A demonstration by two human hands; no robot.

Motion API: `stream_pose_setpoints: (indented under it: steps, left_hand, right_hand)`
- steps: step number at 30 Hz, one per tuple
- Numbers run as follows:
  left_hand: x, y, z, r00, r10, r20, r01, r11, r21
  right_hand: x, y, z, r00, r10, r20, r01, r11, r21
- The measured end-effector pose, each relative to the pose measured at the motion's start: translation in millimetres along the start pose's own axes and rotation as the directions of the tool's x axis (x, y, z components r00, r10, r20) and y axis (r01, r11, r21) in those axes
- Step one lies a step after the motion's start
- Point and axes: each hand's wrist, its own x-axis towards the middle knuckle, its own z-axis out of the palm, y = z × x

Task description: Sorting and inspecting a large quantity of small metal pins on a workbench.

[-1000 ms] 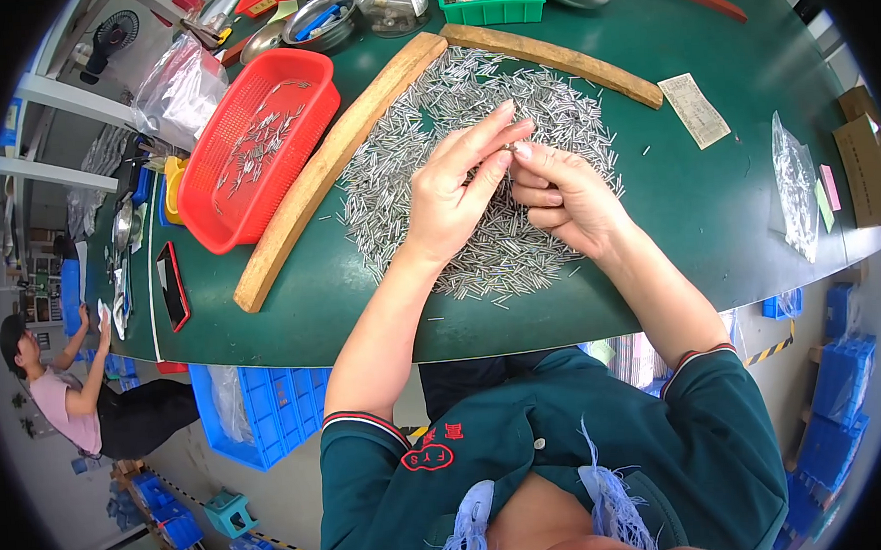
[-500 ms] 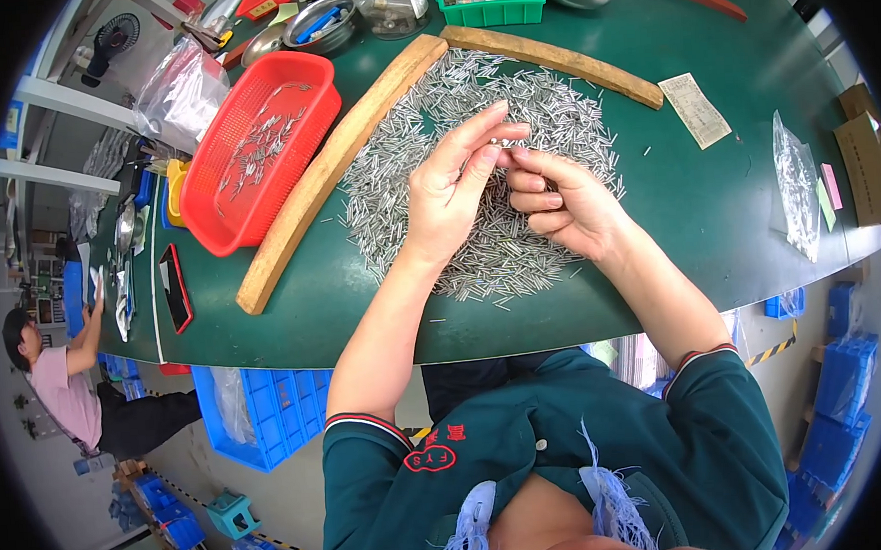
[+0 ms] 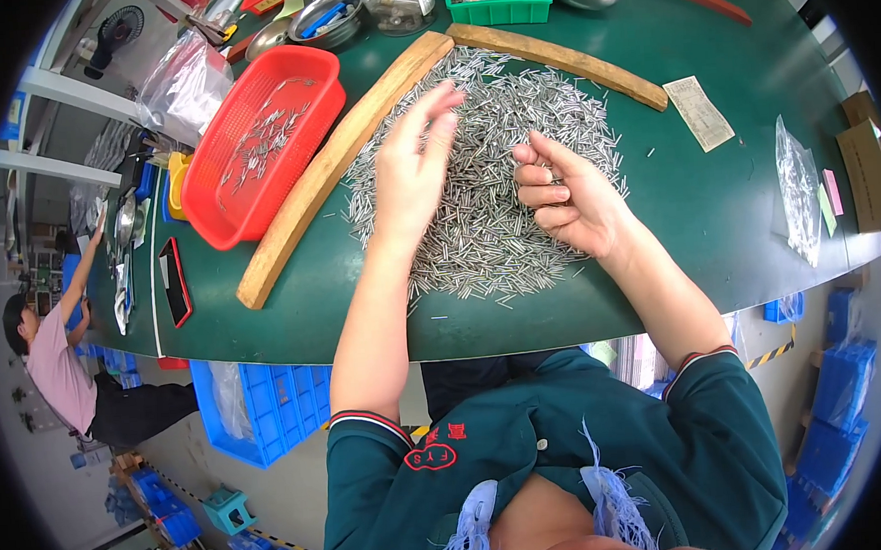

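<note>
Red basket (image 3: pixel 296 173), pins (image 3: pixel 264 145) inside. Wooden bar (image 3: pixel 348 162), slanting. Left hand (image 3: pixel 410 172): loosely open, nothing visible held. Pin pile (image 3: pixel 486 198): beneath and between both hands, long axes pointing every way; neither hand clearly nearer. Right hand (image 3: pixel 574 198): fingers curled, contents I cannot tell from here.

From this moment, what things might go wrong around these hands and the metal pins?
Some metal pins might roll off the table: the wooden bars border only the left and far sides of the pile, and one loose pin lies toward the near edge. Also, the left hand and right hand, both over the pile, could brush pins outward.
</note>
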Motion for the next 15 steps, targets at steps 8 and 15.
stream_pose_setpoints:
  steps: [8, 15]
  left_hand:
    - [9, -15, -23, 0.961, -0.270, 0.055, 0.095, 0.511, 0.854]
    - [4, -11, -21, 0.914, -0.290, 0.282, 0.043, 0.763, 0.645]
  right_hand:
    - [1, 0, 0, 0.998, -0.056, 0.035, 0.055, 0.998, 0.019]
    - [0, 2, 2, 0.996, -0.086, 0.017, 0.087, 0.996, -0.026]
